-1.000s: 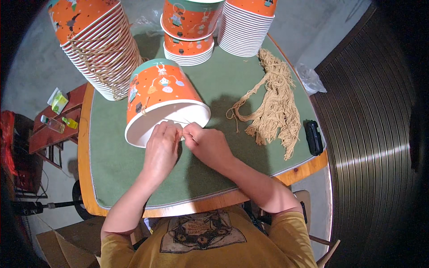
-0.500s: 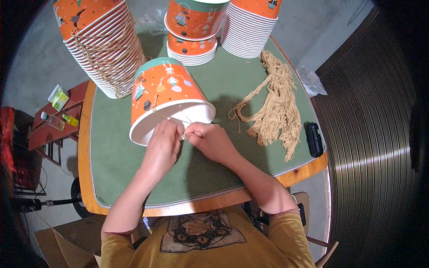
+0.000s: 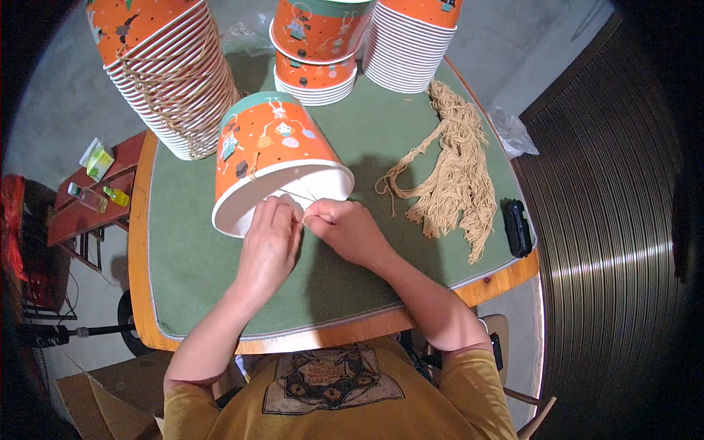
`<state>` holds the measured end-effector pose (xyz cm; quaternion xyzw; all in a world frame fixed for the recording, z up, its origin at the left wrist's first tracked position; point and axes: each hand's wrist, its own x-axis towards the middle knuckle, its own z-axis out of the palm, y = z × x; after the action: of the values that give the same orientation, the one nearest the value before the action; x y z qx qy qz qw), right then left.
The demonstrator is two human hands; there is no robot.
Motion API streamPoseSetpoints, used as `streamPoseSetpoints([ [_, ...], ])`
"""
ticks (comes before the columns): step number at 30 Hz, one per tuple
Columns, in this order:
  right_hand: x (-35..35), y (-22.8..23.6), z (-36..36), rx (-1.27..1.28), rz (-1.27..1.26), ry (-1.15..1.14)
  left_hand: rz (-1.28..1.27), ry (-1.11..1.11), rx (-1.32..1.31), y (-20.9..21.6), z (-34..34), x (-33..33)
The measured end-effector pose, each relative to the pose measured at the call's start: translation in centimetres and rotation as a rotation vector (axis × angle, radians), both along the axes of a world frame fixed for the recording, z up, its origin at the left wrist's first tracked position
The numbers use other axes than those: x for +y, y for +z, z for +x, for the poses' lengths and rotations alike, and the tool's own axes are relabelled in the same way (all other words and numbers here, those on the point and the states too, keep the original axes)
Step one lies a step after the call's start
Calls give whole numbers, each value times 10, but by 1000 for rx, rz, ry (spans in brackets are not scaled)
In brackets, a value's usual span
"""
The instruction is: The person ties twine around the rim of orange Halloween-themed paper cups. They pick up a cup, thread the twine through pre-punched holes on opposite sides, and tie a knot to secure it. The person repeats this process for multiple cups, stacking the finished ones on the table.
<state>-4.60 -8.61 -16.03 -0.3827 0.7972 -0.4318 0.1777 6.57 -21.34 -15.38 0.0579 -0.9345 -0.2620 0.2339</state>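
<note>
An orange paper bucket (image 3: pixel 275 143) with a green band and cartoon figures lies tilted on the table, its white-rimmed mouth toward me. A thin tan cord (image 3: pixel 295 193) passes through its side near the rim and runs across the mouth to my fingers. My left hand (image 3: pixel 270 235) pinches the cord just in front of the rim. Close beside it, my right hand (image 3: pixel 339 224) has thumb and forefinger pressed together on the cord too. The exact spot where the cord is gripped is hidden by the fingers.
A bundle of tan cords (image 3: pixel 458 176) lies to the right, near a black case (image 3: pixel 517 229). Nested bucket stacks stand at far left (image 3: pixel 165 81), back middle (image 3: pixel 315 77) and back right (image 3: pixel 409 48). Bottles (image 3: pixel 88 198) stand on a red bench (image 3: pixel 70 224) beyond the green-covered table (image 3: pixel 220 293).
Both hands stay at the bucket's mouth. The fingers have shifted slightly, with the left hand turning a little and its fingertips lifting. The bucket has hardly moved.
</note>
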Motion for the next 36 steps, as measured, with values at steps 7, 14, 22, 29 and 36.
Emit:
streamPoseSetpoints([
  [7, 0, 2, 1, -33, -8, -28, -87, 31, 5, -4, -4, 2],
  [14, 0, -1, 1, 3, -31, -20, -178, 42, 26, -10, -7, 3],
  [22, 1, -7, 6, 224, 41, -84, -146, 67, -12, -9, -5, -3],
  [29, 4, -5, 7, 379, 103, -62, -159, 81, -18, -9, -7, -4],
  [36, 6, -1, 12, 476, 201, -34, -135, 73, 5, -12, -8, -7],
])
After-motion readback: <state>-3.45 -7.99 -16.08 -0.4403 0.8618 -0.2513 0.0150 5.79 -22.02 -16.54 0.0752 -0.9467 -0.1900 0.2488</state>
